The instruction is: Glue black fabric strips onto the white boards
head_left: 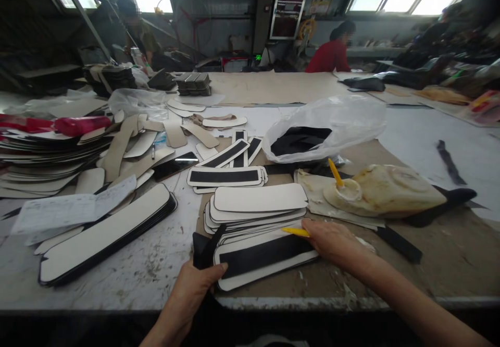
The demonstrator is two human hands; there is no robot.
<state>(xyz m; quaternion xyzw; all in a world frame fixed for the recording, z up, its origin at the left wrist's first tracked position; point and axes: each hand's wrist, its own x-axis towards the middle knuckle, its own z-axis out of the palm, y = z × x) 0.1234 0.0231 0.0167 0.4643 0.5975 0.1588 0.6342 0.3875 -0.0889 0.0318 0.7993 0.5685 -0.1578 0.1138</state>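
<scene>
My left hand is closed around black strips at the left end of a stack of white rounded panels. Its thumb lies at the edge of the front panel, which carries a long black strip along its middle. In my closed right hand is a yellow spreader-like stick, its tip over the upper edge of that panel. Beyond this hand lies a yellowed plastic jug with glue-like residue. Another yellow stick stands in its opening.
To the left lies a stack of long white panels beside a paper sheet and a phone. Panels with black strips and a clear bag of black pieces are farther back. Other people are in the background.
</scene>
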